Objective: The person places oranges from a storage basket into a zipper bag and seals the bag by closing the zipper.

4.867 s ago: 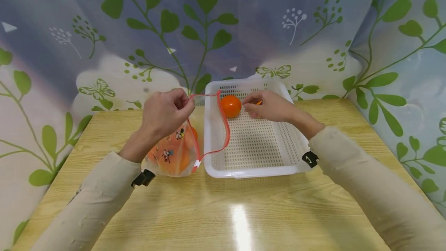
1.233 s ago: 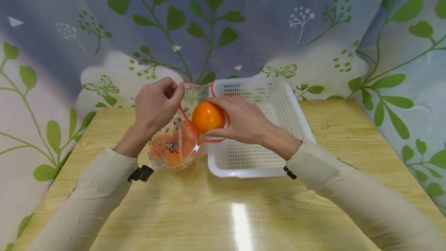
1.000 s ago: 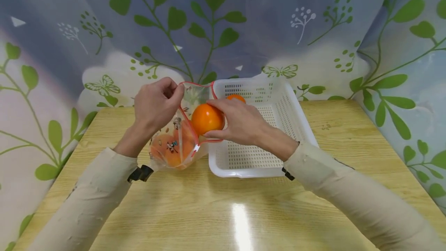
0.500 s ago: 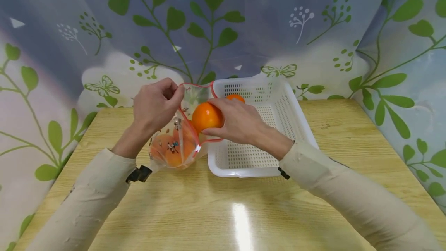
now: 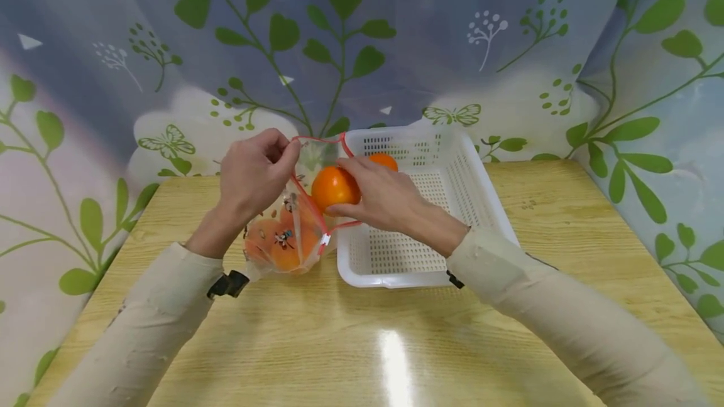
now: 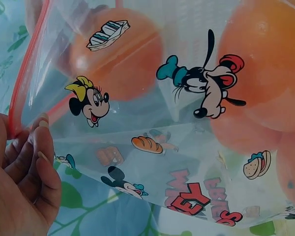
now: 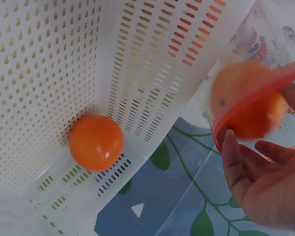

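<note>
My left hand [image 5: 251,171] pinches the red zip edge of a clear cartoon-print bag [image 5: 268,234]; the left wrist view shows the thumb and fingers [image 6: 27,169] at this edge. Several oranges [image 5: 283,244] lie inside the bag. At the bag's mouth, my right hand [image 5: 387,193] has its thumb and fingers round one orange [image 5: 334,188]. That orange [image 7: 250,101] is blurred in the right wrist view, partly behind the red edge and close to the fingertips. Another orange [image 5: 384,161] rests in the white basket [image 5: 390,280], partly hidden by the right hand.
The perforated plastic basket stands just right of the bag on the wooden table [image 5: 317,344]. A leaf-patterned curtain [image 5: 418,49] hangs behind the table and at its sides.
My right hand has carried an orange from the basket leftward to the bag's mouth. Over the last second it shifts only slightly. The left hand keeps its hold on the bag's edge.
</note>
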### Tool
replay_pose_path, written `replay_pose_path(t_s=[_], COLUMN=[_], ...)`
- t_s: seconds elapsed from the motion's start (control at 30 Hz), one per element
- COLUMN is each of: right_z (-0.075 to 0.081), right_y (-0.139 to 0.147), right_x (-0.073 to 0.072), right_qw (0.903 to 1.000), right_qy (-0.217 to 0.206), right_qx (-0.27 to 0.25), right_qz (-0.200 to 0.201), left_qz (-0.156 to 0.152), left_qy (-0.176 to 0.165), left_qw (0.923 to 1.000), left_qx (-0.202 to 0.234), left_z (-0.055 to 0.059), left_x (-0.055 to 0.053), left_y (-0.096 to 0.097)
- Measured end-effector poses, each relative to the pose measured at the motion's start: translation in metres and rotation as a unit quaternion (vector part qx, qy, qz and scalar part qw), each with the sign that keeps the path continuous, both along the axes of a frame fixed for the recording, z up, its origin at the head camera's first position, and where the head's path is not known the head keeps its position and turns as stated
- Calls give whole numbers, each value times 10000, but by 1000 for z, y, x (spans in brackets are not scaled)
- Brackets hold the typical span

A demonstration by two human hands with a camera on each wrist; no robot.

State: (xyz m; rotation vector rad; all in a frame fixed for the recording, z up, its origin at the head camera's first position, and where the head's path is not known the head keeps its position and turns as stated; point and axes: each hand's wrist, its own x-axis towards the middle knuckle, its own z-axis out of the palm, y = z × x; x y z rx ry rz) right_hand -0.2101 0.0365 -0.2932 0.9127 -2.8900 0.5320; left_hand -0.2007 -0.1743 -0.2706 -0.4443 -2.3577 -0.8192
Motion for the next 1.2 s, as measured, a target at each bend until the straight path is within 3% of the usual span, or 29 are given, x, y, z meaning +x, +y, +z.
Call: replay_pose_path(t_s=[0.33, 0.47, 0.6, 0.8, 0.93, 1.2], right_z=[3, 3, 5, 8, 6, -6], right_y=[5, 13, 23, 40, 52, 72], right_x=[2, -2, -9, -26, -41, -67], right_qw=[9992, 9983, 9974, 9953, 9948, 9893], right_qy=[3, 78, -113, -489, -689, -1184], right_qx=[-363, -573, -714, -709, -437, -134], right_qz=[160, 94, -73, -439, -618, -842], left_qz=[225, 333, 348, 391, 354, 266], left_qy=[-142, -127, -144, -124, -114, -147], left_qw=[9995, 9991, 9989, 9986, 9987, 9990], left_qx=[153, 234, 284, 330, 345, 334], left_z=[0, 0, 0, -2, -4, -6], left_x=[-3, -3, -3, -3, -3, -5], left_y=[-6, -10, -12, -14, -14, -9])
